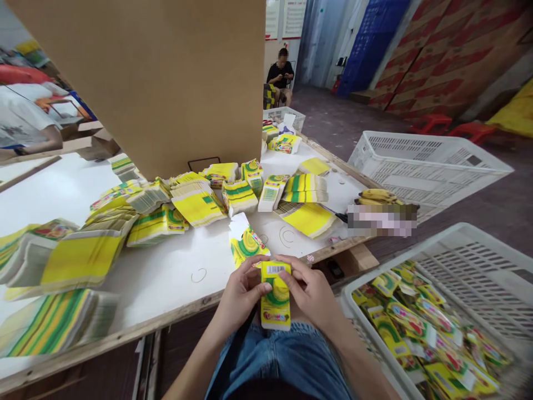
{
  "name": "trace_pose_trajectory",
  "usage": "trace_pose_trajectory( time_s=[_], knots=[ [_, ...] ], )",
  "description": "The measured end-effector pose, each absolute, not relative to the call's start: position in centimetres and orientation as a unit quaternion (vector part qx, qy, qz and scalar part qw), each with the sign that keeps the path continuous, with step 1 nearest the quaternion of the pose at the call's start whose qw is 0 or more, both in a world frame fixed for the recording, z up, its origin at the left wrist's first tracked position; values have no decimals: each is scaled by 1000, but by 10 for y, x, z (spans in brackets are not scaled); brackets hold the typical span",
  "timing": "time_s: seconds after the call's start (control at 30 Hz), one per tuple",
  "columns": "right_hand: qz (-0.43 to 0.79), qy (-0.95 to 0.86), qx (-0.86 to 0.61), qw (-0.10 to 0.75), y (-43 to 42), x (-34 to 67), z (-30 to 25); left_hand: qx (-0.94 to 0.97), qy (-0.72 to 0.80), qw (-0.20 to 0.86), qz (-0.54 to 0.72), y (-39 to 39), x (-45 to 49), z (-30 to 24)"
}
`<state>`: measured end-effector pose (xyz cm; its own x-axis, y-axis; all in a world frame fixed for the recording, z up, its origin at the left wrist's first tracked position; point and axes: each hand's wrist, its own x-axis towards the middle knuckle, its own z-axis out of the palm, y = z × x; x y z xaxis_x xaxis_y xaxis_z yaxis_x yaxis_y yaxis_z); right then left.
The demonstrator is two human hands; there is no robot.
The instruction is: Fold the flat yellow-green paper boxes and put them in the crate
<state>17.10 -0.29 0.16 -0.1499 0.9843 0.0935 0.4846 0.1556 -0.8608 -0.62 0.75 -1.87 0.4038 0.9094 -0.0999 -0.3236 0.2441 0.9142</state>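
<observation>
My left hand (239, 294) and my right hand (310, 291) both grip a small yellow-and-green carton (275, 297), held upright above my lap with its barcode flap at the top. My fingers press on its upper end from each side. Just beyond my hands, a flat carton blank (246, 244) lies near the edge of the white table (166, 272). Stacks of flat yellow-green carton blanks (75, 255) cover the table.
A white plastic crate (478, 261) at my right holds several folded cartons. A second white crate (425, 161) stands behind it. A large brown cardboard sheet (158, 78) rises at the table's back. One person sits far off; another person's sleeve shows at left.
</observation>
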Motion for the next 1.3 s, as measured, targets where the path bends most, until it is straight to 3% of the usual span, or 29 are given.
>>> trace_pose_trajectory(
  time_s=[0.13,0.4,0.47,0.53,0.6,0.67,0.93,1.13,1.23,1.3],
  knots=[
    [327,-658,-536,416,-5,175,-4,437,340,708,438,8,-2,-18],
    [398,-575,-562,442,-11,166,-11,491,423,624,437,3,18,-16],
    [332,-583,-583,458,-18,182,-3,519,428,597,437,4,18,-13],
    [188,-599,-633,453,-27,207,9,550,455,535,452,7,12,-12],
    [37,-596,-684,419,-34,231,18,577,508,434,470,12,3,-13],
    [-20,-594,-705,388,-34,241,20,600,547,355,464,18,-6,-19],
    [314,-544,-618,472,43,151,-33,652,521,364,413,22,-15,-31],
    [401,-475,-581,526,53,147,-43,558,519,390,517,19,-18,-21],
    [474,-418,-547,549,37,155,-37,451,468,485,586,19,-12,-22],
    [553,-357,-511,554,26,153,-32,408,403,592,566,20,-6,-24]
  ],
)
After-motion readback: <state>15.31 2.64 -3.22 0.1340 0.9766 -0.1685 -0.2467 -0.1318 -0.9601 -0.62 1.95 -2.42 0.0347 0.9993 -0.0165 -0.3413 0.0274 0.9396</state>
